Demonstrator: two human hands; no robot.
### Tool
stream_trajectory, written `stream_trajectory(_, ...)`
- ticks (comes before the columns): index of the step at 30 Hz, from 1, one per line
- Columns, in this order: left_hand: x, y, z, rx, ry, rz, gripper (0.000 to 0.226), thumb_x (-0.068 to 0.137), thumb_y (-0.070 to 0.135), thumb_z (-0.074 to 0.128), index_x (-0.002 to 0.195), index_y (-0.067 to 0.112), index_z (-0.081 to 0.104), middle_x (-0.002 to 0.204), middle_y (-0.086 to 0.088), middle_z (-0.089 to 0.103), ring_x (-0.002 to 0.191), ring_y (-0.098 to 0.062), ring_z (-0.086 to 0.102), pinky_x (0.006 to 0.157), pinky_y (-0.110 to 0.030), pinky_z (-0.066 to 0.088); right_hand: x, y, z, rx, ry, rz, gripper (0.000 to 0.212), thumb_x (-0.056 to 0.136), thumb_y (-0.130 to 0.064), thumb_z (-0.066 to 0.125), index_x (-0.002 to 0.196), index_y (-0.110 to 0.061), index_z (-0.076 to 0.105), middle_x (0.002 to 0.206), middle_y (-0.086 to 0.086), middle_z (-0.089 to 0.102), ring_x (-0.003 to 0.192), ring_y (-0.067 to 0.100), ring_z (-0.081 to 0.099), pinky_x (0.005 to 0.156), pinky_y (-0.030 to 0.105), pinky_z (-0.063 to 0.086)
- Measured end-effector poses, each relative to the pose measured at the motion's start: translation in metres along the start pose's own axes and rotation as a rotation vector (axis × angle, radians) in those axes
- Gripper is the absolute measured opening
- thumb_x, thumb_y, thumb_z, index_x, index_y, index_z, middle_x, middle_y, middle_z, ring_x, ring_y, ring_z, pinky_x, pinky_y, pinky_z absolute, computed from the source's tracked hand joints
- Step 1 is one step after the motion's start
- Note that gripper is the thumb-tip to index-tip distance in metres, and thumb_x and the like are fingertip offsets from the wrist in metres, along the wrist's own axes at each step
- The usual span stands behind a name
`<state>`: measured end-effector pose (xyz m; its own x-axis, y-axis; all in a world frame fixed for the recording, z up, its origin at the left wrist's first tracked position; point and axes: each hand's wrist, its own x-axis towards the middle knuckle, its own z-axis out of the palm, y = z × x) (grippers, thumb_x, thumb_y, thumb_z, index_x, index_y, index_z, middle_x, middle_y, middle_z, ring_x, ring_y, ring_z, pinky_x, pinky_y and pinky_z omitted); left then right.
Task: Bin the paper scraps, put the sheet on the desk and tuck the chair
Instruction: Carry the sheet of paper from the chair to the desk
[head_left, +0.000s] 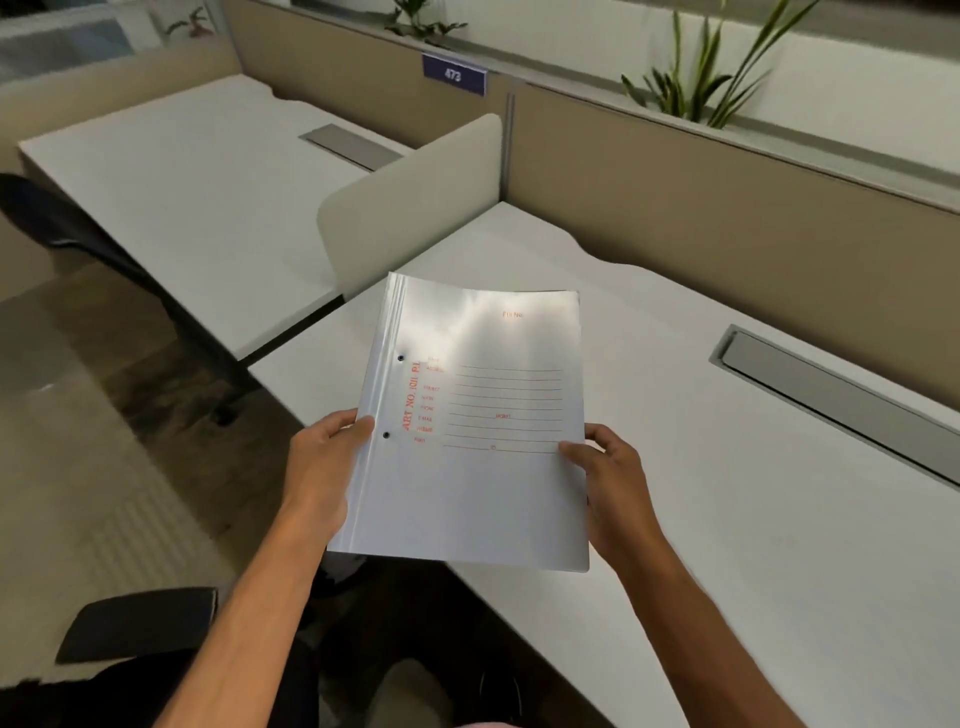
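Note:
I hold a white sheet-like file cover (483, 467) with red printed lines and two punch holes, flat in the air above the front left corner of the white desk (753, 519). My left hand (319, 462) grips its left edge, thumb on top. My right hand (610, 478) grips its right edge. A black chair (140, 626) shows at the lower left, only its armrest and part of the seat visible. No paper scraps or bin are in view.
A grey cable hatch (831, 400) is set into the desk at the right. A cream divider (410, 208) separates a second white desk (182, 208) at the left, with another dark chair (62, 218) beside it. Beige partition panels and plants line the back.

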<state>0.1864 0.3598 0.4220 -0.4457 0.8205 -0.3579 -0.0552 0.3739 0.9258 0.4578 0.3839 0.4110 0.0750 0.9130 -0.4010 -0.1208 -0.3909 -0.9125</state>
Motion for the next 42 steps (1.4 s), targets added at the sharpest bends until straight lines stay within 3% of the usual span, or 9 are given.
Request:
stream_trajectory(5, 0.028, 0.020, 0.033, 0.056, -0.071, 0.011, 0.014, 0.098, 0.020, 0.063, 0.098, 0.021, 0.077, 0.082, 0.005, 0.079, 0.066, -0.011, 0.075, 0.055, -0.020, 0.055, 0.016, -0.007, -0.012, 0.017, 0.082, -0.005, 0.024, 0.090, -0.004, 0.059, 0.106, -0.017, 0.070, 0.093, -0.003, 0.080, 0.080, 0.021, 0.077, 0.065, 0.034, 0.059)
stream_trajectory(8, 0.051, 0.033, 0.057, 0.121, -0.127, 0.024, 0.013, 0.098, 0.020, 0.063, 0.100, 0.020, 0.077, 0.083, 0.005, 0.079, 0.073, -0.017, 0.076, 0.060, -0.023, 0.057, 0.031, -0.012, -0.019, 0.043, 0.135, 0.000, 0.027, 0.088, -0.002, 0.057, 0.107, -0.017, 0.070, 0.093, -0.002, 0.080, 0.080, 0.021, 0.077, 0.063, 0.032, 0.058)
stream_trajectory(13, 0.101, 0.051, 0.104, 0.184, -0.198, 0.026, 0.017, 0.097, 0.018, 0.065, 0.109, 0.011, 0.075, 0.105, -0.011, 0.076, 0.099, -0.035, 0.072, 0.096, -0.050, 0.056, 0.067, -0.020, -0.029, 0.097, 0.228, 0.007, 0.030, 0.089, 0.002, 0.056, 0.111, -0.016, 0.066, 0.099, 0.002, 0.079, 0.087, 0.028, 0.076, 0.067, 0.035, 0.060)
stream_trajectory(19, 0.175, 0.060, 0.162, 0.270, -0.301, 0.075, 0.010, 0.095, 0.021, 0.067, 0.097, 0.019, 0.076, 0.088, -0.001, 0.078, 0.076, -0.023, 0.073, 0.066, -0.030, 0.055, 0.122, -0.027, -0.039, 0.125, 0.373, -0.003, 0.023, 0.090, 0.001, 0.066, 0.107, -0.015, 0.068, 0.101, 0.003, 0.078, 0.089, 0.026, 0.076, 0.076, 0.038, 0.062)
stream_trajectory(24, 0.245, 0.069, 0.220, 0.388, -0.433, 0.061, 0.003, 0.091, 0.024, 0.072, 0.092, 0.025, 0.075, 0.093, -0.002, 0.078, 0.086, -0.026, 0.073, 0.080, -0.036, 0.057, 0.177, -0.033, -0.055, 0.069, 0.535, 0.012, 0.019, 0.085, 0.001, 0.073, 0.098, -0.013, 0.072, 0.092, 0.005, 0.079, 0.082, 0.024, 0.075, 0.067, 0.028, 0.061)
stream_trajectory(28, 0.290, 0.073, 0.262, 0.488, -0.517, 0.068, 0.018, 0.089, 0.027, 0.075, 0.105, 0.017, 0.075, 0.097, -0.005, 0.077, 0.095, -0.031, 0.073, 0.092, -0.050, 0.058, 0.218, -0.036, -0.068, 0.053, 0.622, 0.046, 0.017, 0.082, 0.001, 0.078, 0.091, -0.014, 0.074, 0.087, 0.007, 0.078, 0.075, 0.021, 0.073, 0.062, 0.024, 0.060)
stream_trajectory(32, 0.323, 0.070, 0.304, 0.543, -0.573, 0.099, 0.016, 0.089, 0.025, 0.076, 0.102, 0.015, 0.074, 0.094, -0.004, 0.077, 0.091, -0.029, 0.073, 0.087, -0.049, 0.061, 0.255, -0.032, -0.081, 0.000, 0.699, 0.083, 0.015, 0.082, -0.005, 0.081, 0.091, -0.013, 0.073, 0.089, 0.003, 0.078, 0.080, 0.023, 0.075, 0.065, 0.026, 0.059)
stream_trajectory(36, 0.344, 0.063, 0.345, 0.606, -0.594, 0.149, 0.007, 0.087, 0.022, 0.078, 0.093, 0.019, 0.075, 0.084, -0.002, 0.077, 0.087, -0.029, 0.074, 0.084, -0.044, 0.062, 0.293, -0.025, -0.101, -0.097, 0.779, 0.140, 0.016, 0.080, -0.009, 0.085, 0.089, -0.011, 0.072, 0.092, 0.009, 0.077, 0.086, 0.029, 0.074, 0.081, 0.040, 0.062)
stream_trajectory(42, 0.367, 0.046, 0.396, 0.684, -0.686, 0.057, 0.011, 0.084, 0.011, 0.082, 0.083, 0.014, 0.070, 0.094, -0.012, 0.077, 0.076, -0.027, 0.074, 0.075, -0.036, 0.062, 0.337, -0.008, -0.134, -0.180, 0.821, 0.295, 0.021, 0.076, -0.005, 0.086, 0.092, -0.001, 0.072, 0.093, 0.008, 0.076, 0.085, 0.027, 0.071, 0.078, 0.032, 0.058)
